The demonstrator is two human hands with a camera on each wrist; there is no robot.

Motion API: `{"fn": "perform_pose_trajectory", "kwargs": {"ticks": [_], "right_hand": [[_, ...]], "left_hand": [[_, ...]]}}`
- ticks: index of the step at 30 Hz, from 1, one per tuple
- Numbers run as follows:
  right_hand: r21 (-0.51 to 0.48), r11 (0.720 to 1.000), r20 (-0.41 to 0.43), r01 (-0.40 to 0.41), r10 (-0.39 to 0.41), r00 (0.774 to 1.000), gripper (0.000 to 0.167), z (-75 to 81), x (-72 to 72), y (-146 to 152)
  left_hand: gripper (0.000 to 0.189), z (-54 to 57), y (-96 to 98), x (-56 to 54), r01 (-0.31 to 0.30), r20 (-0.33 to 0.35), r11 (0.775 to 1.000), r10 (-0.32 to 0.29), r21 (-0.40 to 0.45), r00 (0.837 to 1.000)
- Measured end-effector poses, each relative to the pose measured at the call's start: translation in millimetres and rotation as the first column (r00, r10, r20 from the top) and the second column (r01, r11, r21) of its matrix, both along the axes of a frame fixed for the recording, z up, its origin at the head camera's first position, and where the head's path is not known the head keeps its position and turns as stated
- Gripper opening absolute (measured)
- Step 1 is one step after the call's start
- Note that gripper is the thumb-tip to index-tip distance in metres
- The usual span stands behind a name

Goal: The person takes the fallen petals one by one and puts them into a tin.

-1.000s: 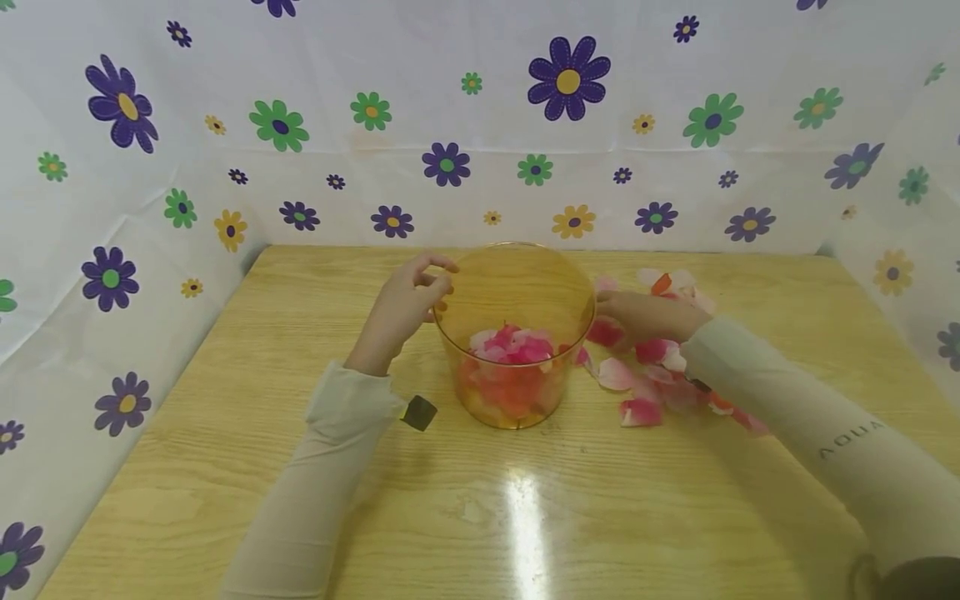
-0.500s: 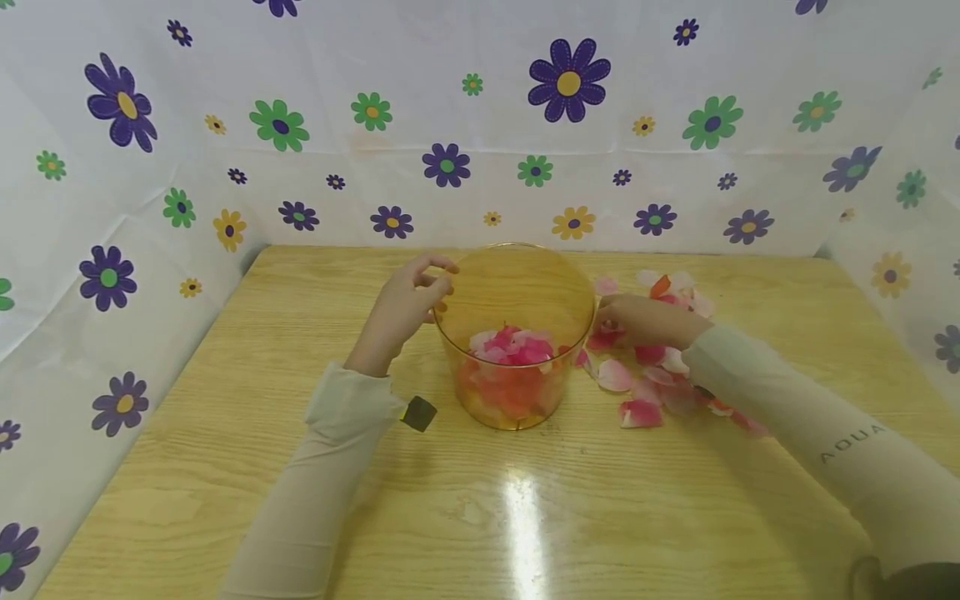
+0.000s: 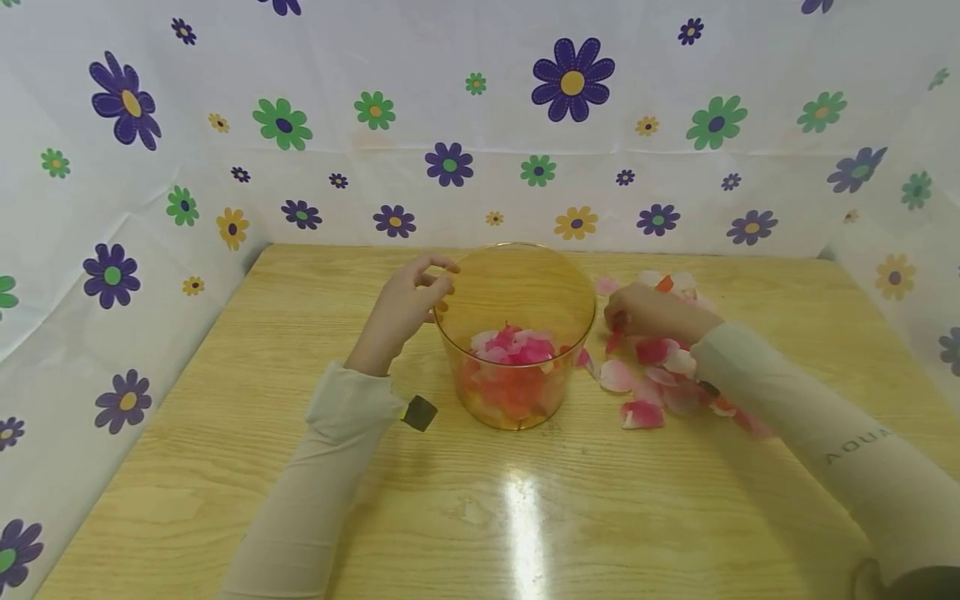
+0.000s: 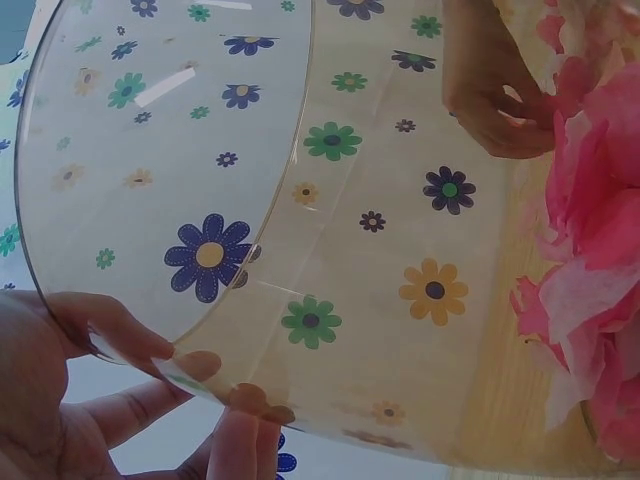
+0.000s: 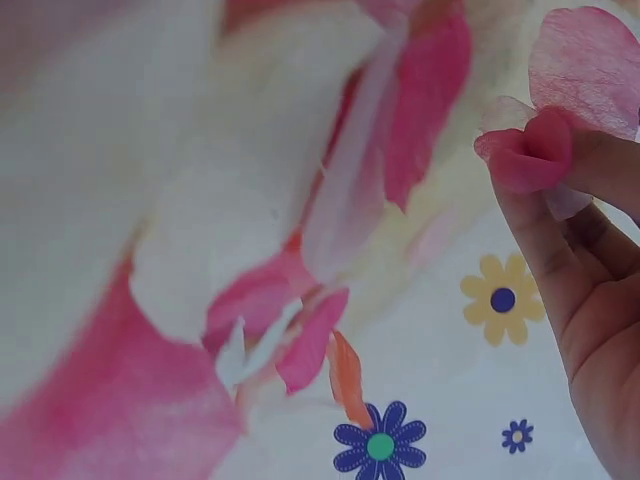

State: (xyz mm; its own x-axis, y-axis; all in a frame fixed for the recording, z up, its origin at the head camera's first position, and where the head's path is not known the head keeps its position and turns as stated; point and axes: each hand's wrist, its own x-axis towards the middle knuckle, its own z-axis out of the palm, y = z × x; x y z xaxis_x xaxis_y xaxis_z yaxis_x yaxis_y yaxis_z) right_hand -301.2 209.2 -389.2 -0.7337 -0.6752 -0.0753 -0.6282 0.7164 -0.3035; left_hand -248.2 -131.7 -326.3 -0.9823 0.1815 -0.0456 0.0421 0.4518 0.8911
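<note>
A transparent amber bucket (image 3: 517,392) stands on the table with a heap of pink and red petals (image 3: 513,346) inside. My left hand (image 3: 408,304) holds it at the left rim, fingers bent against the wall; the left wrist view shows the fingertips (image 4: 250,425) right at the plastic. To the bucket's right, my right hand (image 3: 656,312) is low over the loose petals (image 3: 645,379). In the right wrist view its thumb and fingers pinch a pink petal (image 5: 535,155), with a paler petal (image 5: 585,65) beside the thumb.
Petals lie scattered on the wooden table (image 3: 247,467) right of the bucket, some under my right forearm. A white cloth (image 3: 337,50) printed with flowers rises behind and at both sides. A small black square (image 3: 418,413) sits at my left cuff.
My right hand has drawn away from the bucket's right side, slightly rightward, and now has a reddish-pink petal at its fingertips. The left hand and the bucket have stayed in place.
</note>
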Motion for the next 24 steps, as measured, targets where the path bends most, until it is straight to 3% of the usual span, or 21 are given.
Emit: {"fn": "perform_pose_trajectory", "kwargs": {"ticks": [6, 9, 16, 20, 24], "right_hand": [[-0.006, 0.999, -0.032, 0.034, -0.034, 0.999, 0.008, 24.0, 2.0, 7], [-0.052, 0.997, -0.092, 0.060, -0.064, 0.994, 0.008, 41.4, 3.2, 7], [-0.168, 0.984, -0.251, 0.055, -0.096, 0.963, 0.010, 106.5, 16.9, -12], [-0.206, 0.977, -0.316, -0.050, -0.019, 0.949, 0.011, 131.8, 27.2, -34], [-0.219, 0.957, -0.346, -0.190, 0.106, 0.932, 0.008, 138.0, 36.7, -59]], "left_hand": [[0.030, 0.0, 0.5, 0.1, 0.002, 0.004, 1.000, -0.002, 0.002, 1.000], [0.030, -0.2, 0.8, -0.2, 0.003, 0.006, 1.000, -0.003, -0.002, 1.000], [0.030, 0.6, 1.0, 0.4, 0.002, 0.009, 1.000, -0.002, -0.009, 1.000], [0.030, 0.8, 1.0, 0.7, 0.005, 0.007, 1.000, -0.005, -0.010, 1.000], [0.030, 0.9, 1.9, 0.7, 0.006, 0.006, 1.000, -0.006, -0.002, 1.000]]}}
